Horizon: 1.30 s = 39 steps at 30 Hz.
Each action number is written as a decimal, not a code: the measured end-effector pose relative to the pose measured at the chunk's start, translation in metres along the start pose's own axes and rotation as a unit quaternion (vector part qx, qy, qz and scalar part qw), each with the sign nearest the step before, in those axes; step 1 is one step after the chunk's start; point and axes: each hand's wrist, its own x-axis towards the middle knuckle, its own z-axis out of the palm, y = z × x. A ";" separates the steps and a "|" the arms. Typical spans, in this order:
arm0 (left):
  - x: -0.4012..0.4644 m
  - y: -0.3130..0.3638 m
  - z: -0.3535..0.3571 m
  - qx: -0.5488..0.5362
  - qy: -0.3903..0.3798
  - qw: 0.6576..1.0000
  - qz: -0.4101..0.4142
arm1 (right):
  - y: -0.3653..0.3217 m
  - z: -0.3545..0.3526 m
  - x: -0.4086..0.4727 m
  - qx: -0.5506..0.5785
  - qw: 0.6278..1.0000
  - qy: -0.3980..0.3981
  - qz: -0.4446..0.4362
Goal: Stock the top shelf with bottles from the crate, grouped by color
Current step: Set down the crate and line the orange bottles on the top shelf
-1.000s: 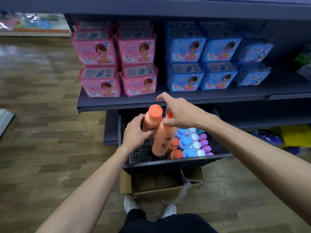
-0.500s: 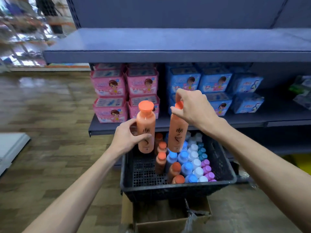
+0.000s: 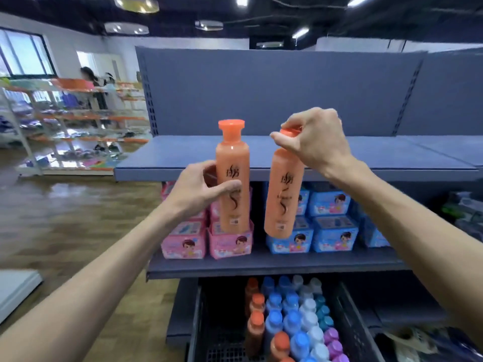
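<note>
Head view: two orange bottles raised in front of top shelf (image 3: 287,155), not yet on it. Left hand (image 3: 201,189) wraps body of left bottle (image 3: 232,178), upright. Right hand (image 3: 313,137) pinches only cap of right bottle (image 3: 282,194), which hangs tilted; likely risk: swing, slip, or base catching shelf front edge just beyond hands. Bare shelf deck beyond and either side. Crate (image 3: 347,317) below hands.
</note>
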 end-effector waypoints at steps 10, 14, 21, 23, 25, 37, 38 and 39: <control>0.092 0.041 -0.056 0.021 0.053 0.998 0.028 | -0.016 -0.023 0.099 0.012 1.000 0.025 0.004; 0.107 0.032 -0.057 0.024 0.068 0.997 0.019 | -0.012 -0.006 0.122 -0.004 1.000 0.014 0.016; 0.133 0.004 -0.050 0.040 0.082 0.996 -0.008 | 0.006 0.029 0.147 0.006 0.997 0.018 0.072; 0.138 -0.007 -0.043 0.028 0.092 0.995 -0.018 | 0.010 0.037 0.151 0.020 0.996 0.016 0.085; 0.141 -0.019 -0.037 0.006 0.115 0.993 -0.030 | 0.013 0.043 0.150 0.030 0.996 0.009 0.084; 0.115 -0.046 -0.016 0.152 0.027 0.984 -0.092 | 0.047 0.059 0.058 0.235 0.939 -0.168 0.186; 0.114 -0.050 -0.014 0.153 0.033 0.983 -0.100 | 0.050 0.062 0.054 0.210 0.943 -0.181 0.182; 0.114 -0.052 -0.013 0.153 0.047 0.982 -0.103 | 0.051 0.064 0.051 0.194 0.946 -0.188 0.180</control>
